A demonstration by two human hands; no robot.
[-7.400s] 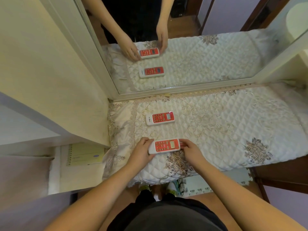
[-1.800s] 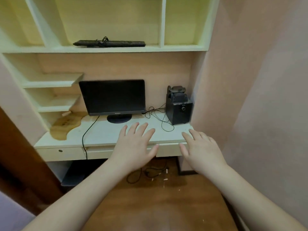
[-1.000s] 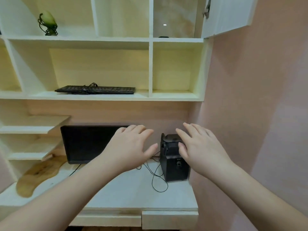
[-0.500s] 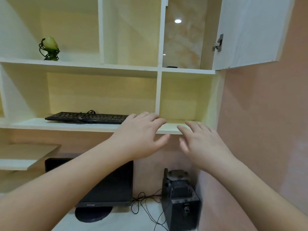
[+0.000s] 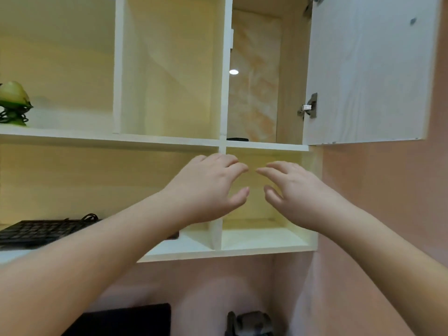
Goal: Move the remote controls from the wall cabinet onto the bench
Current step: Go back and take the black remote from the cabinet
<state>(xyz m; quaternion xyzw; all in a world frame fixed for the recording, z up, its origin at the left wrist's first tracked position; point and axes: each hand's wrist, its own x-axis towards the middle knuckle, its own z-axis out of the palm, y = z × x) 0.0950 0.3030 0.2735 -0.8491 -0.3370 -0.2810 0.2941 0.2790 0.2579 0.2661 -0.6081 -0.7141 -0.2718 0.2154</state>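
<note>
The wall cabinet (image 5: 264, 147) stands open at the upper right, its white door (image 5: 366, 69) swung out to the right. On its floor lies a thin dark object (image 5: 237, 139), only its front edge showing; I cannot tell what it is. My left hand (image 5: 208, 187) and my right hand (image 5: 291, 190) are raised side by side just below that compartment, in front of the lower cubby. Both hold nothing, with fingers spread and slightly curled. The bench and the remotes on it are out of view.
A black keyboard (image 5: 36, 231) lies on the lower shelf at left. A green ornament (image 5: 13, 103) sits on the upper shelf at far left. A monitor top (image 5: 126, 321) and a black speaker (image 5: 249, 323) show below. A pink wall (image 5: 388, 214) closes the right side.
I turned from the bench to the desk wall. My view and both hands have risen from the desk past the keyboard shelf toward the open cabinet compartment.
</note>
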